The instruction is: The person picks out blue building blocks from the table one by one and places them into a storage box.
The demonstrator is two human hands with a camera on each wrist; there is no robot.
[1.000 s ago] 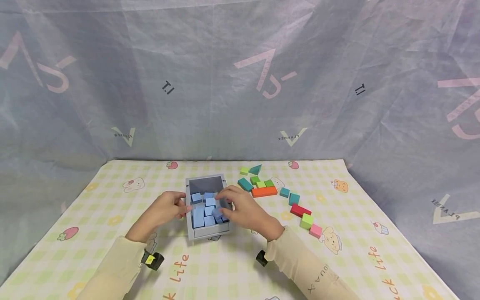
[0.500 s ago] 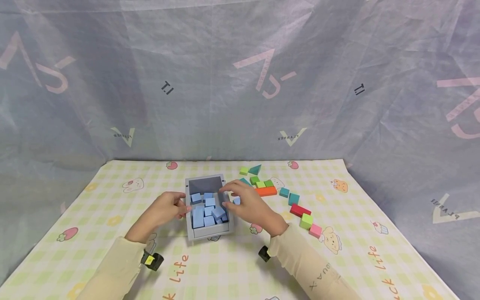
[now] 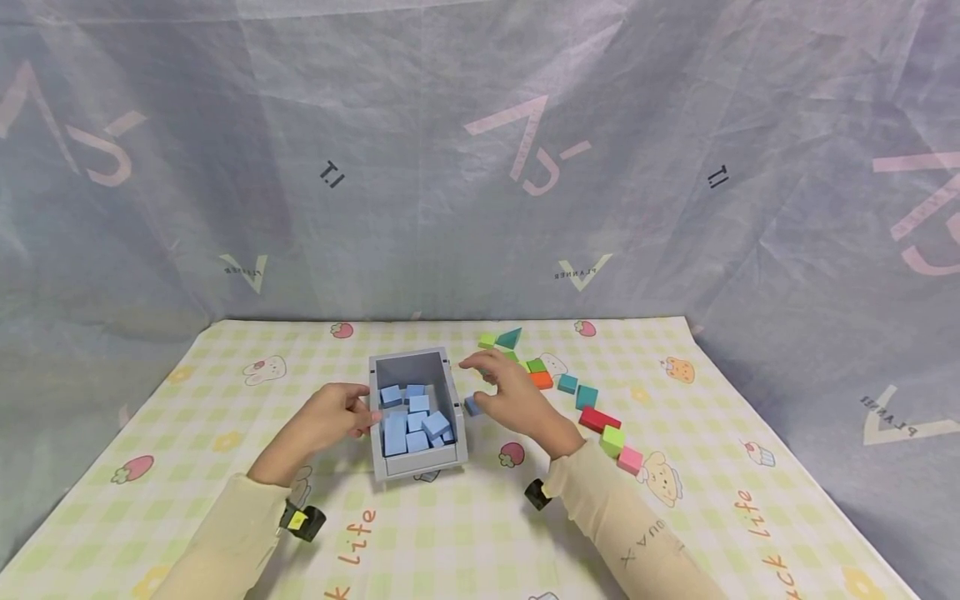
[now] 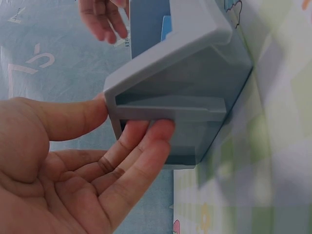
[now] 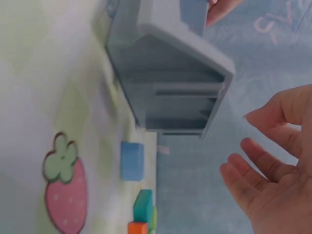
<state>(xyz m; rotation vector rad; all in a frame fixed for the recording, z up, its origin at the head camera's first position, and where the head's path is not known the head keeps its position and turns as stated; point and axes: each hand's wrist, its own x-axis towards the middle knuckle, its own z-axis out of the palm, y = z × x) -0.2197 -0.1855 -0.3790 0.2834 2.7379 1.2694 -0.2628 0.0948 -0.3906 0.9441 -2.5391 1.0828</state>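
Observation:
A grey plastic box (image 3: pixel 422 465) stands on the tablecloth with several light-blue blocks (image 3: pixel 396 434) inside, one lying tilted on top of the others near the right wall. On its left side my left hand (image 3: pixel 330 421) holds the rim; in the left wrist view the thumb is on the upper edge and the fingers are curled under the lip. To the right of the box my right hand (image 3: pixel 517 402) hovers, fingers loosely spread and nothing in it. A single blue block (image 5: pixel 132 161) lies on the cloth beside the box, partly hidden by this hand in the head view.
Right of the box lie several coloured blocks: a teal triangle (image 3: pixel 509 337), an orange bar (image 3: pixel 541 381), a red bar (image 3: pixel 600 420), a lime block (image 3: pixel 612 442) and a pink cube (image 3: pixel 630 460). A grey printed curtain (image 3: pixel 420 192) hangs behind the table.
My right hand has left the blue block at the box's right wall and moved right, out over the cloth. The loose blue block has come into view. My left hand stays put.

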